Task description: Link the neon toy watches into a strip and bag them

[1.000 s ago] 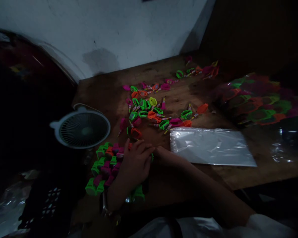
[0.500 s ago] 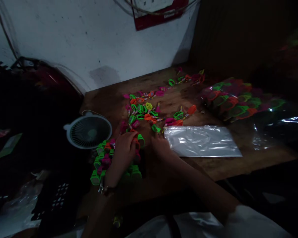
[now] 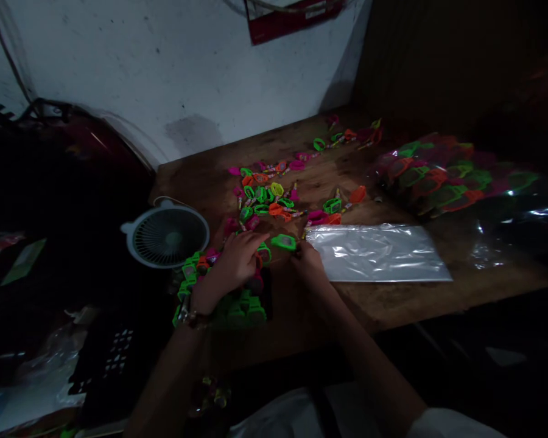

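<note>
Green watch [image 3: 284, 242], 1, between 2 hands, beside the right hand's fingertips.
Right hand [image 3: 310, 263]: fingers curled, grip on the watch unclear. Left hand [image 3: 232, 263]: fingers partly bent over the watch pile [image 3: 244, 311], hold cannot be told. Wooden table [image 3: 402, 304]: 1 fan [image 3: 168, 236], 1 flat plastic packet [image 3: 379, 255], 1 filled bag [image 3: 454, 173], 1 yellow watch [image 3: 276, 189]; other loose watches [image 3: 332, 206] overlap, too dim to count.

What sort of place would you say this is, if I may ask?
Probably a small packing workshop: loose toy watches on a table, flat plastic sleeves, and a clear bag holding more.
</note>
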Action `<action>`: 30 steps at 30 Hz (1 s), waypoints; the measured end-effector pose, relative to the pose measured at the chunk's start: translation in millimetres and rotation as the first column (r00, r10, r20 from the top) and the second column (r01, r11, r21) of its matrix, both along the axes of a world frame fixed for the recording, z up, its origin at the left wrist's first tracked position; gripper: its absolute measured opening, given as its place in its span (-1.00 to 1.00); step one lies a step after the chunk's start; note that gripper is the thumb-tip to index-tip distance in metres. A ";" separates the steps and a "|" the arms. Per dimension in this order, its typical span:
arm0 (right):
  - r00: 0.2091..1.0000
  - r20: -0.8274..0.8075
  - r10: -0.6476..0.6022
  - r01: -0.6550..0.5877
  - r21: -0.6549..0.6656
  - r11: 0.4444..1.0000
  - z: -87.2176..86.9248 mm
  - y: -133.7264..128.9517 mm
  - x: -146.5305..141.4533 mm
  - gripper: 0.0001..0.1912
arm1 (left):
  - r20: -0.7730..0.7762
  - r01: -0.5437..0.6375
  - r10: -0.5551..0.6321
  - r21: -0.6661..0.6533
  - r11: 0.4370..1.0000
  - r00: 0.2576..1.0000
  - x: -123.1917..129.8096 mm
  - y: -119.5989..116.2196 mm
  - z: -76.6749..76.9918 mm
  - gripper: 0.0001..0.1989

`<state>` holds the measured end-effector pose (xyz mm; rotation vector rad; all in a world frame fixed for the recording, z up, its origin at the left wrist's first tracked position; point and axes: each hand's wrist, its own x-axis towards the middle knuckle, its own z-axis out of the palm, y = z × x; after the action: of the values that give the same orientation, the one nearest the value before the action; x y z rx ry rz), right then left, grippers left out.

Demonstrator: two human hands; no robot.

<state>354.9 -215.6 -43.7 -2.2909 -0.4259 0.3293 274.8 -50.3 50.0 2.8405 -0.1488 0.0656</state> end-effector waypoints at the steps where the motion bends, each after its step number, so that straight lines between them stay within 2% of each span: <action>1: 0.998 -0.059 0.006 0.003 0.159 0.987 -3.8 -4.7 -4.5 -0.73 | -0.023 0.041 -0.042 -0.034 0.999 0.999 1.4 5.3 2.4 -0.48; 3: 0.971 -0.213 0.107 0.004 0.461 0.887 -9.2 -10.5 -20.0 -0.66 | -0.091 0.110 -0.120 -0.108 0.988 0.989 3.1 14.9 6.5 -0.51; 4: 0.940 -0.285 0.188 0.004 0.560 0.828 -10.8 -10.9 -30.0 -0.64 | -0.125 0.127 -0.145 -0.140 0.982 0.982 3.6 18.5 8.2 -0.52; 6: 0.861 -0.401 0.312 0.047 0.674 0.737 -12.7 -6.8 -50.7 -0.64 | -0.165 0.126 -0.157 -0.185 0.975 0.974 4.2 22.7 10.6 -0.56; 7: 0.840 -0.440 0.317 0.088 0.687 0.722 -13.6 -3.2 -60.0 -0.65 | -0.170 0.115 -0.151 -0.205 0.972 0.974 4.4 23.6 11.4 -0.58; 8: 0.844 -0.459 0.278 0.127 0.675 0.727 -14.8 0.6 -67.9 -0.68 | -0.166 0.105 -0.144 -0.224 0.969 0.976 4.5 23.8 11.7 -0.60; 10: 0.907 -0.391 0.158 0.141 0.634 0.760 -18.1 6.6 -78.5 -0.74 | -0.154 0.091 -0.133 -0.252 0.963 0.979 4.9 23.3 11.5 -0.64; 13: 0.993 -0.095 0.074 -0.004 0.588 0.809 -24.0 8.1 -84.1 -0.78 | -0.141 0.104 -0.149 -0.284 0.953 0.979 5.3 22.9 9.7 -0.67; 15: 0.994 0.073 0.076 -0.104 0.559 0.823 -26.7 5.5 -84.7 -0.81 | -0.130 0.111 -0.155 -0.292 0.950 0.979 5.3 23.6 8.2 -0.68; 17: 0.982 0.163 0.094 -0.165 0.510 0.844 -27.6 3.4 -84.9 -0.84 | -0.114 0.120 -0.159 -0.291 0.949 0.981 4.9 25.4 6.1 -0.68; 20: 0.959 0.209 0.194 -0.261 0.371 0.891 -26.6 4.5 -85.7 -0.85 | -0.098 0.136 -0.169 -0.276 0.951 0.981 3.9 28.3 2.2 -0.67; 23: 0.929 0.203 0.309 -0.352 0.237 0.905 -23.9 7.7 -85.7 -0.84 | -0.090 0.127 -0.152 -0.238 0.963 0.984 1.6 25.8 0.9 -0.66; 25: 0.918 0.164 0.360 -0.390 0.216 0.895 -20.9 7.0 -82.4 -0.80 | -0.094 0.085 -0.102 -0.167 0.982 0.990 -2.1 17.9 2.8 -0.65; 27: 0.894 0.092 0.438 -0.446 0.274 0.852 -17.3 3.4 -72.4 -0.74 | -0.113 0.031 -0.035 -0.041 0.999 0.993 -8.8 5.8 5.4 -0.58; 30: 0.758 -0.001 0.653 -0.599 0.396 0.696 -12.3 0.8 -39.2 -0.74 | -0.117 -0.043 0.059 0.136 0.990 0.991 -24.3 -13.3 5.5 -0.43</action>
<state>315.7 -214.8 -55.9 -1.6671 -1.1098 0.6841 250.5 -63.6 55.6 2.9711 -0.0555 -0.1096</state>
